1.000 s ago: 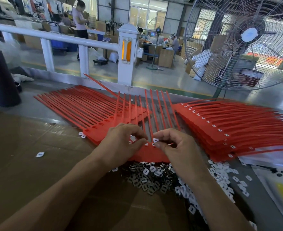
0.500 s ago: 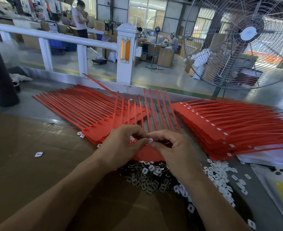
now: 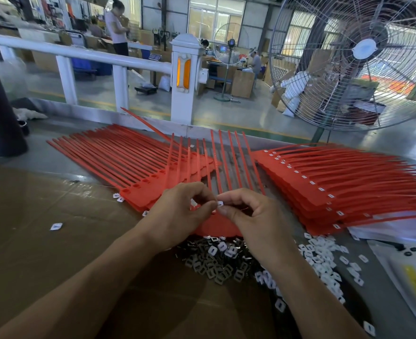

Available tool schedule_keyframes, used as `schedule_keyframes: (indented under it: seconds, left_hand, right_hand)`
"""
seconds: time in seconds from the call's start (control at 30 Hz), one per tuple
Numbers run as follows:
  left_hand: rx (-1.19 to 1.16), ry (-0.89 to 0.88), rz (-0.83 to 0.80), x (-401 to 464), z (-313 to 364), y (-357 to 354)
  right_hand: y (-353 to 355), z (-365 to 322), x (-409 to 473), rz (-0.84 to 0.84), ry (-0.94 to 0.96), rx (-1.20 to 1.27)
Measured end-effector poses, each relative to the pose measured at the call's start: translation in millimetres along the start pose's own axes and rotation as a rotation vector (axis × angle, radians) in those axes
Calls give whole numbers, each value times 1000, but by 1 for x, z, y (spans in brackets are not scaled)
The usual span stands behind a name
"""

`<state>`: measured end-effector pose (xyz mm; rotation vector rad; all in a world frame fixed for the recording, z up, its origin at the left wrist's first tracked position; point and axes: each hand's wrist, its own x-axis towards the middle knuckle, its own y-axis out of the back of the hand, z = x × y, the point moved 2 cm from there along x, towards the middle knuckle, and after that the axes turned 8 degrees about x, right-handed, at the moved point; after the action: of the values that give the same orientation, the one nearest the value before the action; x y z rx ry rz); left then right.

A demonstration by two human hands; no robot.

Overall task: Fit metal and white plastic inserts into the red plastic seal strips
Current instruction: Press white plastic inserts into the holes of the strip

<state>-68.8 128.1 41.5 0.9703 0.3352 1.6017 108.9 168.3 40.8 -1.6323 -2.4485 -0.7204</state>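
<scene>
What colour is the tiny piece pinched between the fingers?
White, seen in the head view: the small insert above the red strips.

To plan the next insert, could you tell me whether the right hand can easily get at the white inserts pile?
Probably yes: the white inserts pile lies uncovered just beside the right hand.

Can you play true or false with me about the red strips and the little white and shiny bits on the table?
1. The right hand pinches a small white insert. True.
2. The pile of metal inserts lies beyond the red strips. False: it lies nearer the person, below the hands.
3. The red stack on the right already has white inserts fitted. True.
4. The left hand rests flat on the cardboard. False: it is raised at the strip under the hands, fingers curled.
5. The big fan stands on the left. False: on the right.
</scene>
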Motion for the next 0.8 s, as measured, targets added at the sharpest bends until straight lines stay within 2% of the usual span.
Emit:
schedule_keyframes:
  seconds: [0.1, 0.2, 0.33, 0.43, 0.67, 0.8]
  left_hand:
    - [156, -23, -1, 1, -5, 5]
    - [383, -20, -123, 3, -15, 12]
    - [420, -10, -339, 3, -27, 19]
    - [450, -15, -422, 2, -30, 19]
    - [432, -39, -387, 3, -30, 16]
    - [416, -65, -340, 3, -30, 15]
  right_hand:
    - [8, 4, 3, 66, -44, -59]
    - [22, 9, 5, 108, -111, -118]
    - [37, 15, 5, 104, -215, -118]
    - [40, 17, 4, 80, -266, -95]
    - [40, 15, 3, 31, -298, -74]
    - [41, 13, 3, 61, -270, -38]
